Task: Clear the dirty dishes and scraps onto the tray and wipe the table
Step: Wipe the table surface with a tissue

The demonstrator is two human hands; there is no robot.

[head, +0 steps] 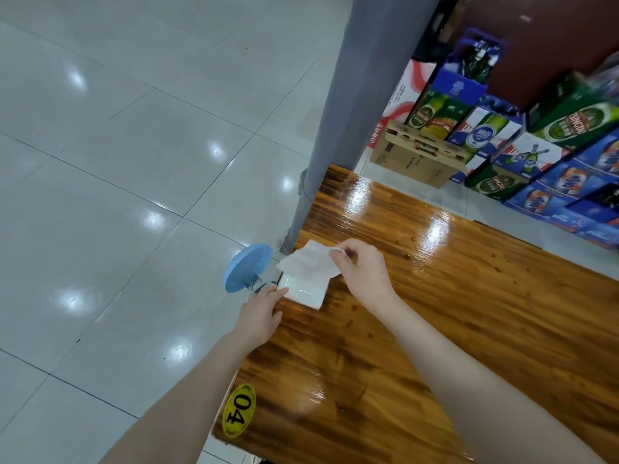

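Right grip: we are watching the right hand (pixel 363 269) pinching the far right corner of a white tissue (pixel 310 259) between thumb and forefinger.
Left grip: the left hand (pixel 259 316) is reaching in with fingers that look straight, their tips touching the near left edge of a white pack (pixel 306 293); it is curling round nothing.
Where the tissue is lying: it is at the left edge of the bench (pixel 469 313), just beside the grey pillar (pixel 338 112), spreading leftward from the pinch and draping over the pack.
What the move is turning on: we are judging that the sheet needs lifting up and to the right, away from the pack, while the left fingers are pinning it.
Nearer hand: the right, already on the sheet.
Waiting work: we are seeing dark spots (pixel 407 256) dotting the bench right of the hand; no tray or dishes are showing.
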